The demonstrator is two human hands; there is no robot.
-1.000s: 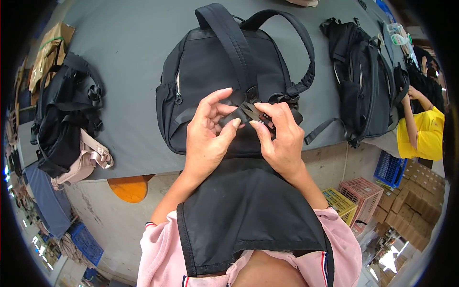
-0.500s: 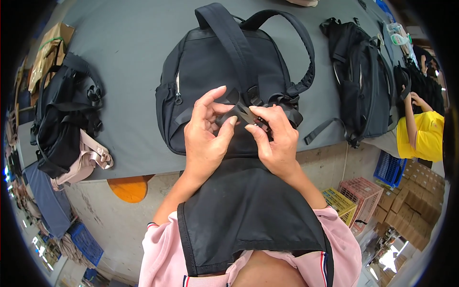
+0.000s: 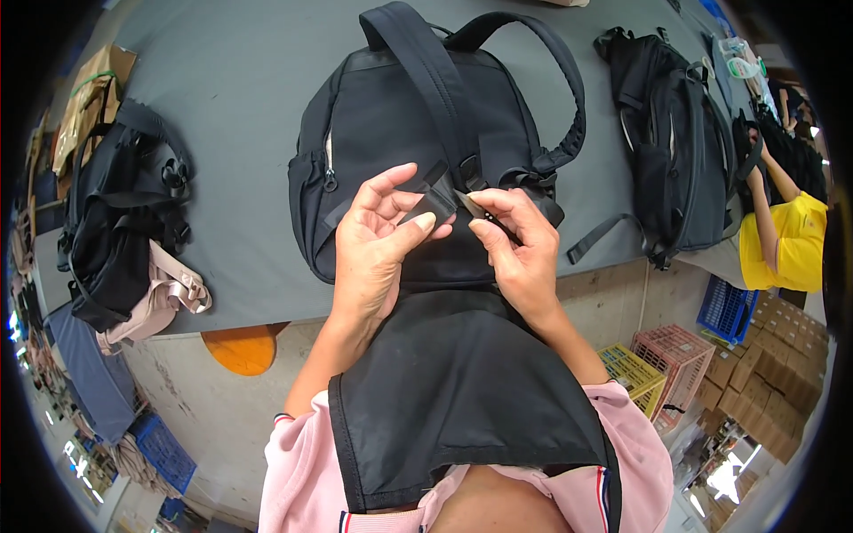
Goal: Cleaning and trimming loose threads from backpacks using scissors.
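Note:
A dark navy backpack (image 3: 382,115) lies on the table in front of me, its shoulder straps at the far side. Above its near half, my left hand (image 3: 378,235) pinches the end of a black webbing strap (image 3: 433,202) between thumb and fingers. Close beside it, my right hand (image 3: 520,249) grips what look like small thread snips (image 3: 473,207), their pointed metal blades at the strap. The handle is mostly covered by my fingers. A black buckle (image 3: 469,167) sits on the shoulder strap just beyond my hands.
The grey table (image 3: 240,115) also carries a black bag (image 3: 133,195) with a pink strap piece at left and another dark backpack (image 3: 666,160) at right. A co-worker in a yellow shirt (image 3: 786,244) handles bags at far right. An orange stool (image 3: 240,351) stands below the table edge.
The strap end has turned in my left fingers and now lies flatter. My right hand has shifted slightly right and down, showing the blades more plainly. The co-worker's arms have moved up.

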